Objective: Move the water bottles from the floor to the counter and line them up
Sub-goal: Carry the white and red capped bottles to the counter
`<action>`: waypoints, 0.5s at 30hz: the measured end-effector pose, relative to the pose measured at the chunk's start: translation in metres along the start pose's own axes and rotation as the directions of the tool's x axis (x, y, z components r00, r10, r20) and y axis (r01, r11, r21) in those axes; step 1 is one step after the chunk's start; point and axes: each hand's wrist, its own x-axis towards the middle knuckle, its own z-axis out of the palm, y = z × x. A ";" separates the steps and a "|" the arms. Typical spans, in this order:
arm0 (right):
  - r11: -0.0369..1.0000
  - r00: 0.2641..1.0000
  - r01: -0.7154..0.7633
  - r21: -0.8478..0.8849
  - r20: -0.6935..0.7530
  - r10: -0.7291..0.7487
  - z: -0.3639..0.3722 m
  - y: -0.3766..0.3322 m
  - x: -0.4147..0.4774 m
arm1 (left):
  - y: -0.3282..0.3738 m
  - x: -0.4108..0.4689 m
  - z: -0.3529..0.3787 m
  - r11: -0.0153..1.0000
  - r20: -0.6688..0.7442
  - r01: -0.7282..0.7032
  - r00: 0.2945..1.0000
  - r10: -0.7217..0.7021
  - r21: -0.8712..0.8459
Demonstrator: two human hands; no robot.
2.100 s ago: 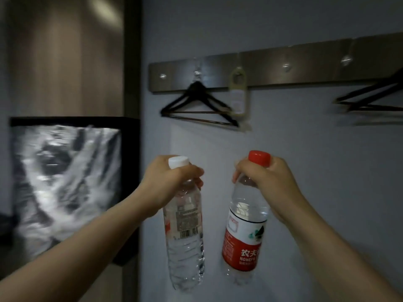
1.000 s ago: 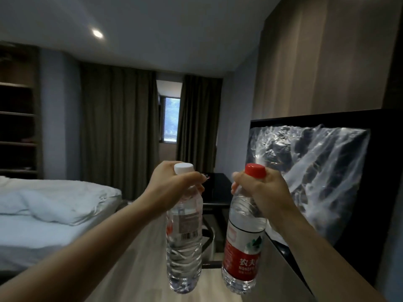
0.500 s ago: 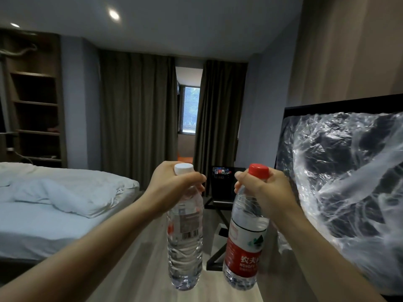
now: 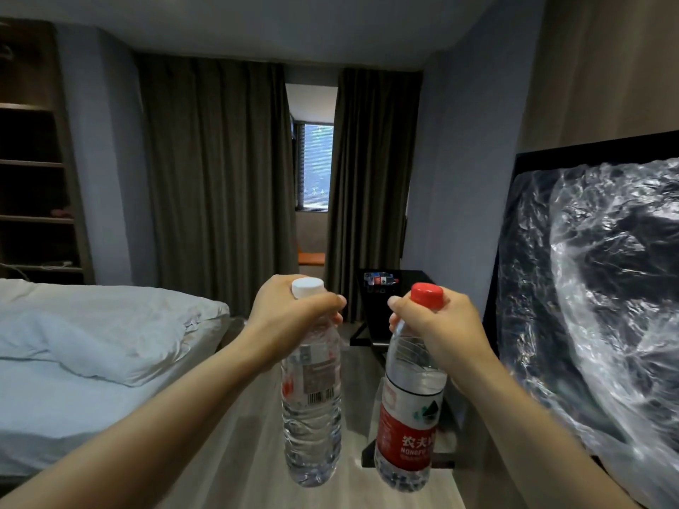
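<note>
Carrying two water bottles at chest height, I judge the task to be in its transport phase: both bottles are off the floor, and neither is on a counter yet.

Status, left to right:

1. My left hand (image 4: 294,314) is wrapped closed around the neck of the white-capped bottle (image 4: 311,405). Fingers curl fully round just under the cap; the body hangs free below, roughly upright.
2. My right hand (image 4: 437,325) is closed the same way round the neck of the red-capped bottle (image 4: 406,416), which hangs with its base swung slightly toward 7 o'clock. The two bottles are just beside each other, not touching.
3. At 12 o'clock, well ahead, a dark table (image 4: 400,288) already carries a few small bottles (image 4: 380,279). I judge this to be the counter, though the view does not confirm it. Whether more bottles are left on the floor cannot be told.

Remaining: walk forward, set both bottles down, align them in the row.

Materials and shapes:

- White-capped bottle: thin clear plastic, ribbed lower body, transparent label with a barcode. Likely to flex under a squeeze.
- Red-capped bottle: clear plastic, smooth shoulder, red and white printed label wrap, dimpled base.
- At 9 o'clock, a bed (image 4: 92,343) with soft, rumpled pale bedding.
- At 3 o'clock, a black-framed screen (image 4: 588,306) covered in crinkled, glossy plastic film.
- Floor: pale wood-grain planks.
</note>
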 end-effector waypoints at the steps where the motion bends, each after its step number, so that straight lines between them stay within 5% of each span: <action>1: 1.000 1.000 -0.002 -0.001 0.003 0.002 0.005 0.008 0.013 | -0.009 0.012 0.001 1.000 -0.005 0.000 1.000 0.000 -0.005; 15: 1.000 0.999 0.012 -0.012 0.034 -0.011 0.086 0.114 0.210 | -0.133 0.201 0.012 0.998 -0.045 0.070 0.996 -0.070 0.003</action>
